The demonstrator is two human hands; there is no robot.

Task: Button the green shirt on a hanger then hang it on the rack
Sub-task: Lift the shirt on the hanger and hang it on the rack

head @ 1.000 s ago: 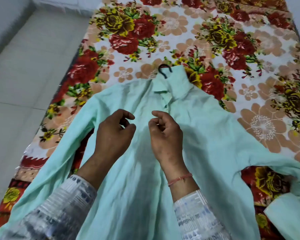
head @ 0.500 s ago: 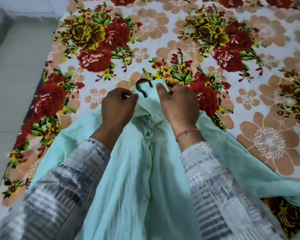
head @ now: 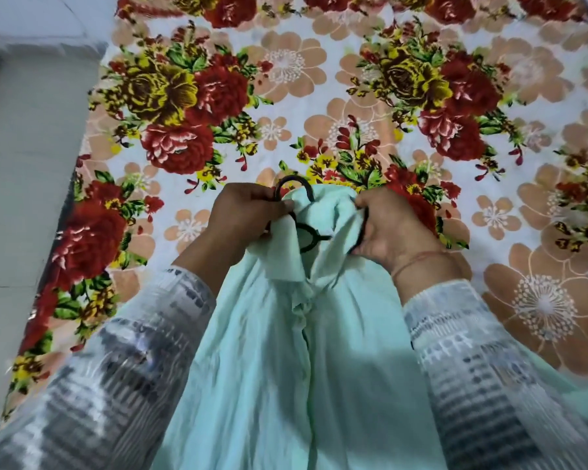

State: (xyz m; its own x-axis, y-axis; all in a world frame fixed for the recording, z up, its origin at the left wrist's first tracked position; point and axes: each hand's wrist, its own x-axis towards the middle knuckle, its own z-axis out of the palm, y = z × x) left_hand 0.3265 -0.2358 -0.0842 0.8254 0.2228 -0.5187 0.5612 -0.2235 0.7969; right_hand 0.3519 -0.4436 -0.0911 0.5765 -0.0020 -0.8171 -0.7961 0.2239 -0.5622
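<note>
The pale green shirt (head: 286, 351) hangs down between my forearms, its collar bunched up at the top. A black hanger (head: 294, 186) pokes its hook out above the collar, and its ring-shaped neck shows inside the open collar. My left hand (head: 243, 215) grips the left shoulder of the hanger together with the shirt fabric. My right hand (head: 392, 228) grips the right shoulder of the hanger through the cloth. The placket runs down the middle; I cannot tell how the buttons stand. No rack is in view.
Under the shirt lies a bed with a floral sheet (head: 319, 96) of red, yellow and tan flowers. Its left edge runs down the frame, with grey tiled floor (head: 21, 181) beside it. My patterned white-and-grey sleeves fill the lower corners.
My hands went from the placket up to the collar, then took hold of the hanger's shoulders. The shirt's top has risen off the sheet and the collar has bunched up.
</note>
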